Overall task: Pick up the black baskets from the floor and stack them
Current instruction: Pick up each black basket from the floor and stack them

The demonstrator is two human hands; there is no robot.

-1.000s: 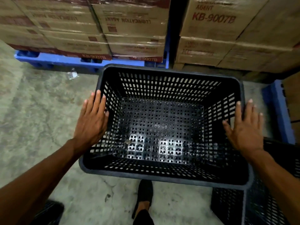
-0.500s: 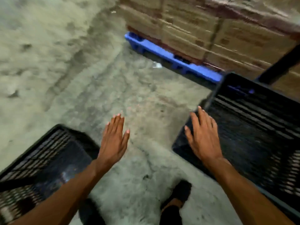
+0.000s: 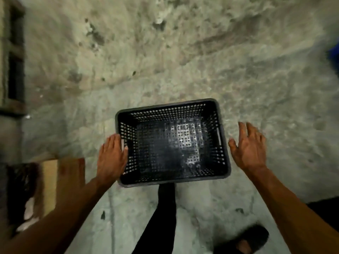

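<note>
One black perforated basket (image 3: pixel 170 143) stands upright and empty on the concrete floor, straight below me. My left hand (image 3: pixel 111 156) lies flat against the basket's left rim, thumb over the edge, fingers not curled around it. My right hand (image 3: pixel 247 147) hovers just off the basket's right side, fingers spread, a small gap from the rim. The other baskets are out of view.
An open cardboard box (image 3: pixel 45 182) with dark contents sits on the floor to the left. A wooden pallet edge (image 3: pixel 12 61) runs along the far left. My leg and sandalled foot (image 3: pixel 244 241) stand below the basket. A blue object (image 3: pixel 333 57) shows at the right edge.
I have turned left, away from the stacked basket by the cartons. Both hands left that basket and now flank a different basket on the floor, the left one touching it.
</note>
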